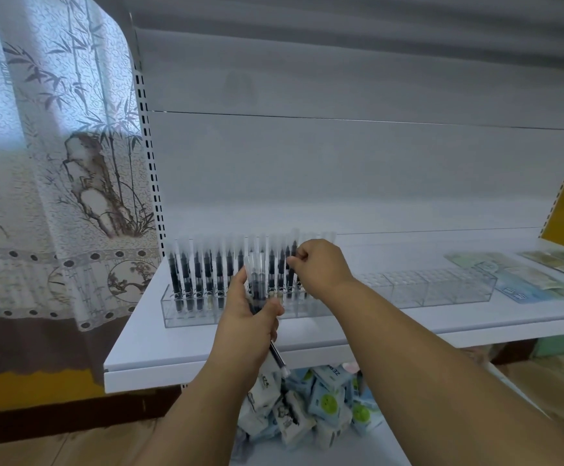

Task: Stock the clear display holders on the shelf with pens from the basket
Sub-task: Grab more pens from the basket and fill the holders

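A clear display holder (186, 314) stands at the left of the white shelf (159, 351), filled with several upright black pens with frosted caps (197, 274). My left hand (247, 321) grips a small bundle of the same pens (257, 280) in front of the holder, their tails poking out below my palm. My right hand (321, 267) pinches one pen (293, 264) standing upright at the right end of the filled row. A second clear holder (442, 284) to the right holds no pens. The basket is not in view.
Flat printed packets (516, 277) lie on the shelf at the far right. Below the shelf sits a heap of small white and blue packs (321, 408). A patterned curtain (55, 163) hangs at the left, beside the slotted shelf upright (149, 156).
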The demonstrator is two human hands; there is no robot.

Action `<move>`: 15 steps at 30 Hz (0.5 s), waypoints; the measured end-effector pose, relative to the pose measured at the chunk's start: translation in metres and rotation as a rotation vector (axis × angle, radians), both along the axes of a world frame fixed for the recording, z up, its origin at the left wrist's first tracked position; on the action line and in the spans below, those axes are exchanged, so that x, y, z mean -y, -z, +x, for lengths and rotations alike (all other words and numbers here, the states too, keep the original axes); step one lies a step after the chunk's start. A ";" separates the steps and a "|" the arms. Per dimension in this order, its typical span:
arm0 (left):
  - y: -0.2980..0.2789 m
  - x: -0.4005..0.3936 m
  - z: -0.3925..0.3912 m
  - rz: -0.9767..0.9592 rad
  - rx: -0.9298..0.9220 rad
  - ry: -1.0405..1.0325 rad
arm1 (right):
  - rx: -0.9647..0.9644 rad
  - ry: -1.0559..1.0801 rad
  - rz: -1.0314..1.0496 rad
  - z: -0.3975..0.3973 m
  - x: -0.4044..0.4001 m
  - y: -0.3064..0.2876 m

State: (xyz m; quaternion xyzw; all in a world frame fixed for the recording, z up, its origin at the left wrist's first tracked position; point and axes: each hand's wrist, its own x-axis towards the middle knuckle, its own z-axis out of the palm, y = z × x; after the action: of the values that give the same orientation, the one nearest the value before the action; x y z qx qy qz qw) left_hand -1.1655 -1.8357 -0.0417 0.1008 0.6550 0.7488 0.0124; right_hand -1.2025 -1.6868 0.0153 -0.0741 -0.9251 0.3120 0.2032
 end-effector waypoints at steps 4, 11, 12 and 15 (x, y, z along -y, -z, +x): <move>0.002 -0.002 0.001 0.002 -0.005 -0.004 | 0.031 0.018 0.119 0.000 0.002 0.002; 0.003 0.000 0.000 -0.008 0.017 -0.009 | 0.094 0.085 0.106 -0.003 0.008 0.012; 0.002 0.000 -0.001 -0.008 0.013 -0.010 | 0.085 0.104 0.093 0.000 0.008 0.010; 0.001 0.001 -0.003 -0.023 0.005 -0.027 | -0.012 0.105 -0.052 0.017 0.016 0.008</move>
State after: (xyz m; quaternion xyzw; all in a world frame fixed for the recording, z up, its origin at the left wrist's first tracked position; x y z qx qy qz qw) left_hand -1.1686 -1.8363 -0.0422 0.0899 0.6650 0.7414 0.0053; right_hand -1.1854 -1.7031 0.0072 -0.1260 -0.9103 0.3251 0.2230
